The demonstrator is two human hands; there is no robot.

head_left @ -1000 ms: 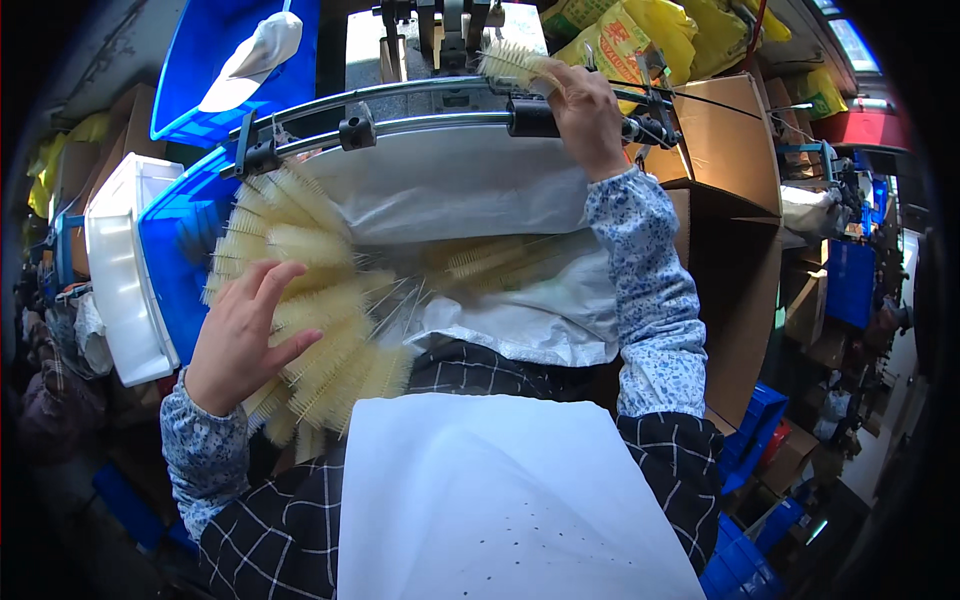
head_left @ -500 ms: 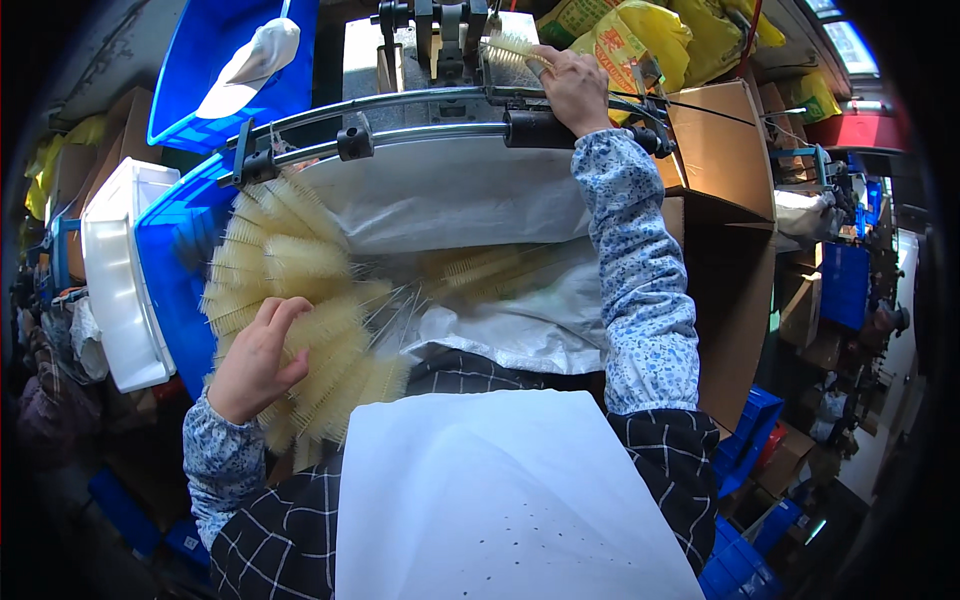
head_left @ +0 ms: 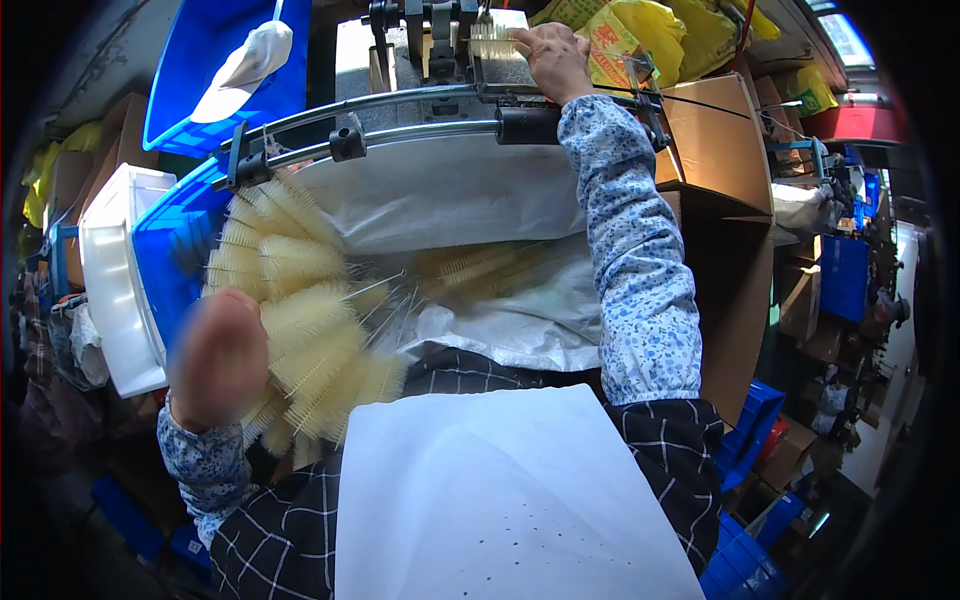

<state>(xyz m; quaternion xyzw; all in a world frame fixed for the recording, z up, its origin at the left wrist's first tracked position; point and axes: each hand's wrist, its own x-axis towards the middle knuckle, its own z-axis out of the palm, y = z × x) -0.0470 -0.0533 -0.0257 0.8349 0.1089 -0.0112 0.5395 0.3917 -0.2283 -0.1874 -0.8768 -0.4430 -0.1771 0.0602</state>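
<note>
At the machine (head_left: 440,45) at the top, my right hand (head_left: 557,60) has its fingers closed on the end of a pale-bristled wire brush (head_left: 494,42). The brush points left toward the machine's dark metal parts. My left hand (head_left: 218,360) is smeared by motion, at the left edge of a heap of cream wire brushes (head_left: 318,340). Its fingers cannot be made out, nor whether it touches a brush. Thin twisted wire stems (head_left: 385,300) stick out from the heap to the right.
Two metal rods (head_left: 400,140) with black collars cross in front of the machine. Below them hangs white sheeting (head_left: 450,200) with more brushes in its fold. Blue bins (head_left: 180,225) and a white tray (head_left: 125,280) stand left, a cardboard box (head_left: 715,140) right. A white cap (head_left: 245,70) lies upper left.
My left hand has moved left and slightly down, off the middle of the brush heap. My right hand has shifted a little left with its brush, which now lies more level.
</note>
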